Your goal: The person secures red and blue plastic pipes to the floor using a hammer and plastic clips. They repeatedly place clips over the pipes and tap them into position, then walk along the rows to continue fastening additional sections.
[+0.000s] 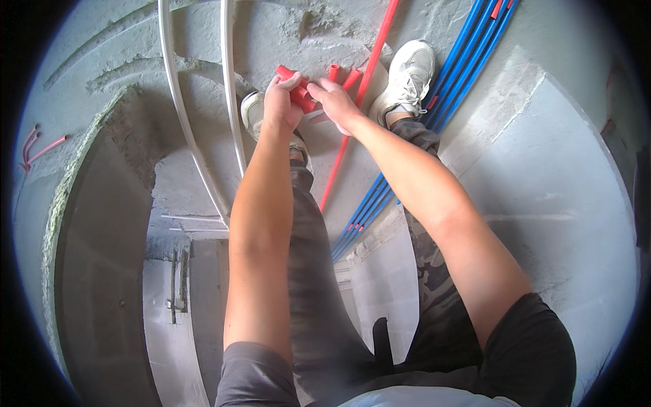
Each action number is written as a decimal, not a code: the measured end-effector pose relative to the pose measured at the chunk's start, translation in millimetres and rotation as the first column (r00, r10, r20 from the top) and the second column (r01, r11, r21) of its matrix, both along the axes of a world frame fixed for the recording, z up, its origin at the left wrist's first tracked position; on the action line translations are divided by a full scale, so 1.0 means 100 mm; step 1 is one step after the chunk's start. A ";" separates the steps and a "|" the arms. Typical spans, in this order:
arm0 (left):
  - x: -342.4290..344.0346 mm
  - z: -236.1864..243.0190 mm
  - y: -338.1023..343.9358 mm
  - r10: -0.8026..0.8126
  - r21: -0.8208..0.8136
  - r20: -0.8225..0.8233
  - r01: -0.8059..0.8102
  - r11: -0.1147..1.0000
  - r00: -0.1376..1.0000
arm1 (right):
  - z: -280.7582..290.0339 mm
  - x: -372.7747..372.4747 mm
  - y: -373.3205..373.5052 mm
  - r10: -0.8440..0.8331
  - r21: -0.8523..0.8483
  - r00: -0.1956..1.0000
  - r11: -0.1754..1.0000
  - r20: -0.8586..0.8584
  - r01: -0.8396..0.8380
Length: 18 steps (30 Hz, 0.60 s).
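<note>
Both my hands are together over the floor between my shoes. My left hand [280, 103] is closed round short red plastic pipe pieces [287, 72], which stick out past the thumb and beneath the fingers. My right hand [335, 106] has its fingertips pressed against the same red pieces. More short red pipe ends [352, 80] show just beyond the right hand's knuckles; whether they are held or lie on the floor I cannot tell. A long red pipe [373, 64] runs along the floor past my right wrist, partly hidden by it.
Two white pipes [178, 102] run along the floor at the left. Several blue pipes [458, 68] with red bits among them lie beside my right shoe [411, 71]. A rough-edged grey wall [102, 224] rises at the left. Thin red pipes [47, 148] lie beyond it.
</note>
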<state>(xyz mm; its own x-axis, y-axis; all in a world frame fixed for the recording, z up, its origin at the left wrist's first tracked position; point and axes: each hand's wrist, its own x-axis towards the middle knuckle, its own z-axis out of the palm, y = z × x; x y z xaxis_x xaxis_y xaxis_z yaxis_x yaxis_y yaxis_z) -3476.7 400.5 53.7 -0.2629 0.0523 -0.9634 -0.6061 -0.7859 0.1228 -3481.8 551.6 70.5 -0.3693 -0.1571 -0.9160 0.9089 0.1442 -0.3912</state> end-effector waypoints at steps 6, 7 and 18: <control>-0.05 0.07 0.09 0.165 -0.219 0.019 -0.157 0.963 0.986 | 0.25 -0.07 -0.10 -0.205 -0.097 0.974 0.972 0.092 0.214; -0.06 0.05 0.07 0.145 -0.247 0.017 -0.136 0.959 0.989 | 0.26 -0.07 -0.12 -0.216 -0.086 0.974 0.972 0.063 0.221; 0.07 -0.10 -0.13 0.296 -0.255 0.120 -0.259 0.932 0.948 | 0.42 -0.10 -0.35 0.288 0.523 0.928 0.842 -0.235 -0.129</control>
